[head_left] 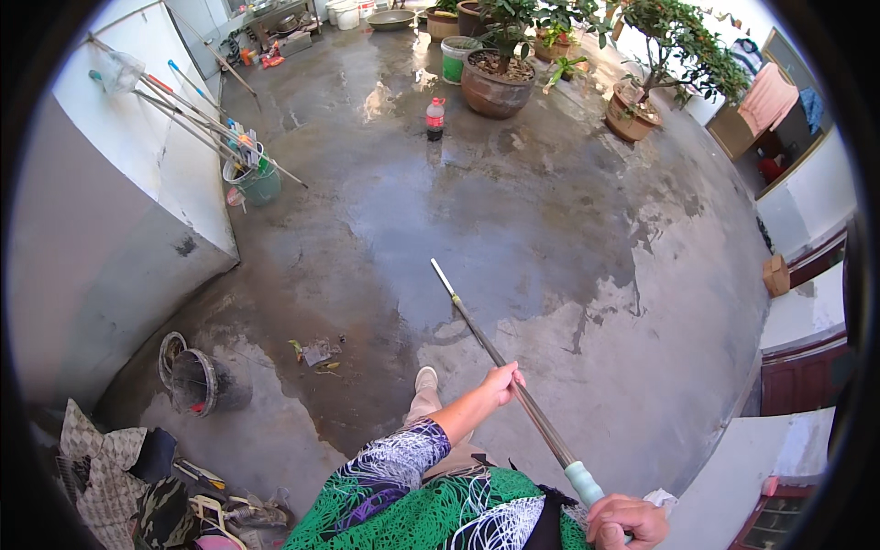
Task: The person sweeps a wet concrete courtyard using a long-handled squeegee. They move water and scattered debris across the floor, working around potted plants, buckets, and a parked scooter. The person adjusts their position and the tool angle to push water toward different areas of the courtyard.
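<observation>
Pole (547, 428), one, long and metallic: slants over the partly wet floor (559, 220), white tip (441, 275) forward; tip contact with floor cannot be told. Hands, two: left hand (503, 383) closed around the shaft; right hand (627, 522) curled around the pale green grip (583, 483). Bottle (434, 121), red-labelled: upright, ahead. Bucket (229, 380), dark: on the left.

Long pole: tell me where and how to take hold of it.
Probably the right hand around the pale green handle at the pole's near end, from the person's side: it looks thicker than the shaft and points back that way. The left hand suits the slimmer shaft, from its left.
</observation>
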`<action>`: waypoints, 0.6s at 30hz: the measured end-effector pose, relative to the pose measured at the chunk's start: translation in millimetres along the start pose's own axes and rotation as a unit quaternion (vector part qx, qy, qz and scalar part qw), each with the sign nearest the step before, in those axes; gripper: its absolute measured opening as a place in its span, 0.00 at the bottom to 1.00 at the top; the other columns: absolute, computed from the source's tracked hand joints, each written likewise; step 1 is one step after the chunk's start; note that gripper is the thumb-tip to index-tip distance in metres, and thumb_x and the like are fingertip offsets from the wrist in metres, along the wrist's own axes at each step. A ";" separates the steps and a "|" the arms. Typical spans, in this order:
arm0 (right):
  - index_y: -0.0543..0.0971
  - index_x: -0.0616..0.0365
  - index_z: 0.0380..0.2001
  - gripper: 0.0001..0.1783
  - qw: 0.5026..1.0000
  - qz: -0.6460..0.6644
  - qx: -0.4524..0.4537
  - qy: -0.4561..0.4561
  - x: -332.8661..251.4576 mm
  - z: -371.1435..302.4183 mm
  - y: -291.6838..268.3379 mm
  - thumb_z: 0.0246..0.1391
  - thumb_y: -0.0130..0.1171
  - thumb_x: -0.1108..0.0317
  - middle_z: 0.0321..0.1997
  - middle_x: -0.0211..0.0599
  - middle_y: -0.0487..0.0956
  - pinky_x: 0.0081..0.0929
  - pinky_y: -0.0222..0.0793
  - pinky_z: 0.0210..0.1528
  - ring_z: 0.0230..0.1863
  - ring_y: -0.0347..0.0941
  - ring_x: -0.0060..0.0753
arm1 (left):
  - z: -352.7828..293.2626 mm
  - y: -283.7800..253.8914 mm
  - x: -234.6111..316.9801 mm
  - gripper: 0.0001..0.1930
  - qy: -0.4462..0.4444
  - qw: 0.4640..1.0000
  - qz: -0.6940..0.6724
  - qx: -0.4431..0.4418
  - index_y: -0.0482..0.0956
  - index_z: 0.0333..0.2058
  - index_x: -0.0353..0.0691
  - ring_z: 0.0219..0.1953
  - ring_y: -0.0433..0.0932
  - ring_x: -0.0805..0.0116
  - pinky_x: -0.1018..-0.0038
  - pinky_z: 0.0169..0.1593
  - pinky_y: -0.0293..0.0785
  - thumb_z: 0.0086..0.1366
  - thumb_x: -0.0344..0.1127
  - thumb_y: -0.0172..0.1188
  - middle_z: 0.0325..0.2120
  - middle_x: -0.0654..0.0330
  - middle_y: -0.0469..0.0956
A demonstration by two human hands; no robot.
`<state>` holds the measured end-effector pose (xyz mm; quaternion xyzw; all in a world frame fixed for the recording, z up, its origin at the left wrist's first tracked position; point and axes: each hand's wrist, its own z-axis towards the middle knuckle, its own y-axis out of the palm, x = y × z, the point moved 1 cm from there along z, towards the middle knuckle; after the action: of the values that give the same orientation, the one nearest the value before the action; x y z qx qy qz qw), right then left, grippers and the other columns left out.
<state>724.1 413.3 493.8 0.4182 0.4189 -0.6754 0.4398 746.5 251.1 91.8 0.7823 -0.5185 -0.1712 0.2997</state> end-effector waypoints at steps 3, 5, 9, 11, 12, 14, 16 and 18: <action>0.72 0.69 0.31 0.08 0.999 0.036 -0.009 -0.009 -3.9 5.9 2.0 0.46 0.47 0.82 0.13 0.39 0.70 0.27 0.65 0.20 0.14 0.65 0.28 | -29.9 -10.5 11.7 0.11 0.023 0.998 -0.022 0.048 0.64 0.20 0.37 0.17 0.65 0.66 0.67 0.25 0.69 0.61 0.32 0.49 0.13 0.59 0.64; 0.73 0.69 0.31 0.08 0.998 0.060 -0.027 -0.008 -4.5 12.7 2.7 0.46 0.46 0.82 0.13 0.38 0.70 0.26 0.65 0.20 0.14 0.65 0.28 | -37.4 -31.8 20.8 0.10 0.036 0.996 -0.063 0.053 0.64 0.20 0.37 0.17 0.65 0.65 0.67 0.24 0.68 0.60 0.31 0.49 0.14 0.59 0.63; 0.73 0.69 0.30 0.07 0.995 0.081 -0.057 -0.010 -2.4 22.0 4.9 0.47 0.46 0.82 0.13 0.38 0.70 0.25 0.65 0.19 0.14 0.65 0.28 | -55.9 -52.3 34.4 0.10 0.062 0.991 -0.087 0.084 0.64 0.21 0.36 0.17 0.65 0.65 0.67 0.24 0.68 0.61 0.32 0.49 0.14 0.58 0.63; 0.72 0.70 0.29 0.06 0.994 0.092 -0.057 0.003 0.4 22.5 4.0 0.48 0.45 0.82 0.12 0.38 0.69 0.24 0.64 0.18 0.14 0.65 0.27 | -65.4 -61.6 34.5 0.10 0.076 0.989 -0.084 0.096 0.64 0.22 0.36 0.17 0.65 0.64 0.67 0.24 0.68 0.61 0.32 0.49 0.14 0.58 0.63; 0.72 0.70 0.28 0.05 0.994 0.086 -0.065 0.007 2.7 22.8 3.6 0.48 0.46 0.82 0.12 0.38 0.69 0.24 0.64 0.18 0.14 0.65 0.27 | -69.0 -65.6 37.8 0.09 0.076 0.987 -0.094 0.106 0.64 0.23 0.36 0.17 0.65 0.65 0.67 0.24 0.68 0.61 0.32 0.49 0.14 0.58 0.63; 0.72 0.69 0.27 0.04 0.992 0.081 -0.091 0.024 10.2 21.9 3.6 0.49 0.47 0.81 0.11 0.37 0.68 0.25 0.64 0.19 0.14 0.64 0.26 | -72.5 -83.0 41.5 0.09 0.092 0.981 -0.122 0.119 0.63 0.24 0.36 0.17 0.64 0.66 0.67 0.24 0.68 0.61 0.32 0.48 0.14 0.59 0.63; 0.72 0.68 0.26 0.04 0.990 0.103 -0.088 0.040 18.2 25.2 5.6 0.50 0.47 0.79 0.11 0.36 0.68 0.26 0.64 0.20 0.13 0.63 0.26 | -78.1 -87.5 46.2 0.08 0.107 0.974 -0.127 0.154 0.63 0.25 0.36 0.17 0.64 0.68 0.68 0.24 0.68 0.61 0.31 0.48 0.14 0.60 0.62; 0.71 0.67 0.25 0.05 0.989 0.126 -0.058 0.051 28.0 31.7 11.0 0.51 0.50 0.75 0.11 0.35 0.67 0.29 0.63 0.21 0.12 0.61 0.25 | -84.3 -81.7 56.1 0.07 0.113 0.970 -0.116 0.179 0.63 0.25 0.37 0.17 0.64 0.68 0.69 0.24 0.68 0.61 0.30 0.48 0.15 0.60 0.62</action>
<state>720.9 374.1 475.0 0.4749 0.4236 -0.5670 0.5230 875.8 247.5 105.6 0.8923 -0.4093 -0.0191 0.1895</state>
